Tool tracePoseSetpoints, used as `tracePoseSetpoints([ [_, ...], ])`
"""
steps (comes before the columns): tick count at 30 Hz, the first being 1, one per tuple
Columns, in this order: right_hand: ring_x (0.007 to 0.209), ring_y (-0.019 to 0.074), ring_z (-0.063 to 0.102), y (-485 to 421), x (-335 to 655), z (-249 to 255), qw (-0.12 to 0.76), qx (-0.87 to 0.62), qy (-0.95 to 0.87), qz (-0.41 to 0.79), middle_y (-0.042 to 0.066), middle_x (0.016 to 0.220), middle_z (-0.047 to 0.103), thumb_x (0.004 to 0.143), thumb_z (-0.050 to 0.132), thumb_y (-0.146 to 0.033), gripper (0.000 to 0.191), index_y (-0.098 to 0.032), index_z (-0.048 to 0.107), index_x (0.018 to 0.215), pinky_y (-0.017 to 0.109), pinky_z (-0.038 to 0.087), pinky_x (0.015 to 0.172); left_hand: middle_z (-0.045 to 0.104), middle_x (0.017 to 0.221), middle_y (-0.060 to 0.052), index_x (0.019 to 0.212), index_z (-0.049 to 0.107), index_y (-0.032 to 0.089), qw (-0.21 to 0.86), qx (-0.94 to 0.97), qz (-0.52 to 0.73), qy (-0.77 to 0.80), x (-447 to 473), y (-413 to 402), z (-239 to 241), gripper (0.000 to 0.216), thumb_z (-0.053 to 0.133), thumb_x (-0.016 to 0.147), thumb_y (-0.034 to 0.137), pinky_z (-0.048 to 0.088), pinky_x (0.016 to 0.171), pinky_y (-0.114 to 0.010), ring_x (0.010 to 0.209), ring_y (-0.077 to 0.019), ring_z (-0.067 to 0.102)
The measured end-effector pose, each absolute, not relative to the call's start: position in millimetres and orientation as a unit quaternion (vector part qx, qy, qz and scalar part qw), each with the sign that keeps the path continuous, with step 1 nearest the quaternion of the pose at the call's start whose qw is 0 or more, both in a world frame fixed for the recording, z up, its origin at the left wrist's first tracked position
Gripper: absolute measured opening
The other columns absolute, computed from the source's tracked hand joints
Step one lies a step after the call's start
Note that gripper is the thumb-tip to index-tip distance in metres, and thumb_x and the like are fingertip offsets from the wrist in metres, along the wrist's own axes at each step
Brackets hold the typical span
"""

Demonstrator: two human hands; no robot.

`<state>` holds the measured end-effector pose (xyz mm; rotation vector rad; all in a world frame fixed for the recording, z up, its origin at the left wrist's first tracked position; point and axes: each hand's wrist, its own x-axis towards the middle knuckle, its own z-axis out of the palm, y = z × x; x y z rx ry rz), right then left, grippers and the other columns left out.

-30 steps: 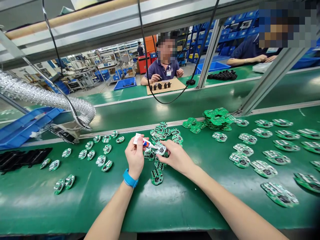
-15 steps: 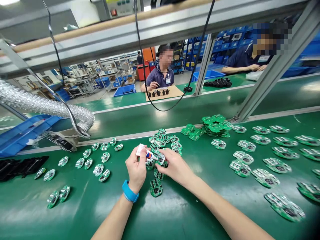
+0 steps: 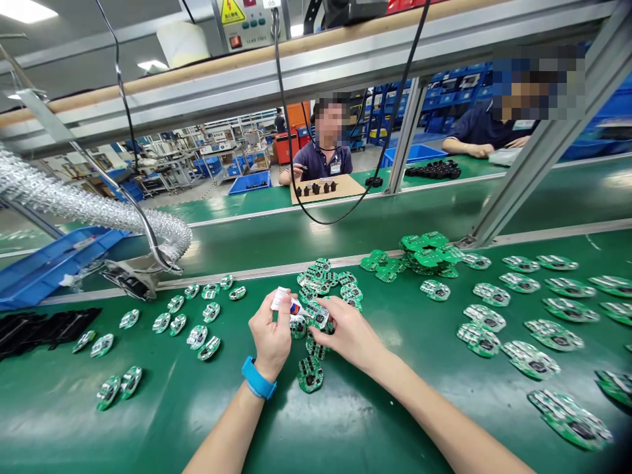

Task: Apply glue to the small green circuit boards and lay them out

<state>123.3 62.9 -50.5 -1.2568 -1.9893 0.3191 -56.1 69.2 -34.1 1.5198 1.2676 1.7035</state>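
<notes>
My left hand [image 3: 269, 339], with a blue band at the wrist, is closed round a small white glue tube [image 3: 286, 302] whose tip points right. My right hand [image 3: 348, 332] pinches a small green circuit board [image 3: 318, 316] right at the tube's tip, above the green work mat [image 3: 197, 421]. Several more small boards lie in a pile [image 3: 326, 280] just beyond my hands, and one board [image 3: 309, 374] lies below them.
Rows of small boards [image 3: 197, 322] lie at the left, larger boards [image 3: 528, 329] at the right, a green stack [image 3: 427, 250] behind. A flexible silver duct [image 3: 93, 210] and blue tray [image 3: 44, 260] sit far left. Two people work across the conveyor [image 3: 345, 217]. A black cable [image 3: 316, 197] hangs overhead.
My hands stay together on the tube and board. The camera has tilted up slightly, so everything sits a little lower in view.
</notes>
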Motion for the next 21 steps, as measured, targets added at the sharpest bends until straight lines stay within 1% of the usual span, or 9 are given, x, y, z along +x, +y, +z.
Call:
tracePoseSetpoints([
  [3,0.089,0.0255,0.070,63,123,-50,0.376,-0.493,-0.775,0.124,0.009,0.099,0.071,0.085,0.076,-0.023,0.042,-0.017,0.068,0.125,0.039,0.060,0.080,0.080,0.098,-0.008,0.108,0.078,0.023,0.249,0.570,0.628,0.467,-56,68,-33,0.026,0.067,0.098,0.044,0.055,0.078,-0.030,0.078,-0.0210,0.073],
  [7,0.081,0.0238,0.069,62,124,-50,0.379,-0.493,-0.773,0.129,0.008,0.095,0.070,0.085,0.076,-0.025,0.041,-0.018,0.068,0.125,0.038,0.059,0.075,0.080,0.096,-0.008,0.105,0.080,0.023,0.225,0.576,0.640,0.456,-55,65,-31,0.020,0.076,0.092,0.038,0.055,0.080,-0.032,0.079,-0.0224,0.072],
  [9,0.079,0.0230,0.068,62,124,-50,0.382,-0.491,-0.772,0.129,0.007,0.094,0.070,0.085,0.076,-0.025,0.041,-0.019,0.068,0.125,0.037,0.059,0.072,0.080,0.096,-0.008,0.104,0.081,0.024,0.217,0.579,0.640,0.456,-56,65,-30,0.020,0.077,0.091,0.038,0.055,0.082,-0.032,0.079,-0.0224,0.072],
  [12,0.077,0.0223,0.067,62,124,-51,0.387,-0.488,-0.772,0.127,0.006,0.092,0.069,0.085,0.076,-0.024,0.041,-0.019,0.068,0.125,0.036,0.058,0.071,0.080,0.097,-0.008,0.105,0.080,0.024,0.206,0.582,0.634,0.466,-57,65,-30,0.021,0.076,0.092,0.040,0.056,0.085,-0.034,0.080,-0.0225,0.072],
  [15,0.077,0.0222,0.067,62,123,-51,0.385,-0.488,-0.773,0.126,0.006,0.092,0.068,0.085,0.076,-0.024,0.041,-0.019,0.068,0.125,0.036,0.058,0.070,0.080,0.100,-0.008,0.107,0.079,0.024,0.205,0.572,0.643,0.466,-57,64,-31,0.024,0.073,0.094,0.044,0.057,0.084,-0.034,0.082,-0.0226,0.073],
  [18,0.078,0.0225,0.067,61,121,-51,0.379,-0.490,-0.775,0.129,0.007,0.093,0.069,0.084,0.079,-0.023,0.042,-0.017,0.068,0.124,0.036,0.058,0.071,0.080,0.102,-0.009,0.111,0.077,0.023,0.230,0.567,0.644,0.459,-53,60,-32,0.029,0.067,0.098,0.047,0.058,0.080,-0.033,0.082,-0.0221,0.073],
  [21,0.079,0.0224,0.068,60,120,-51,0.376,-0.489,-0.775,0.137,0.007,0.095,0.069,0.082,0.080,-0.022,0.043,-0.018,0.068,0.124,0.036,0.058,0.072,0.080,0.102,-0.009,0.112,0.075,0.022,0.251,0.577,0.632,0.453,-48,56,-34,0.030,0.063,0.101,0.047,0.058,0.082,-0.033,0.083,-0.0219,0.074],
])
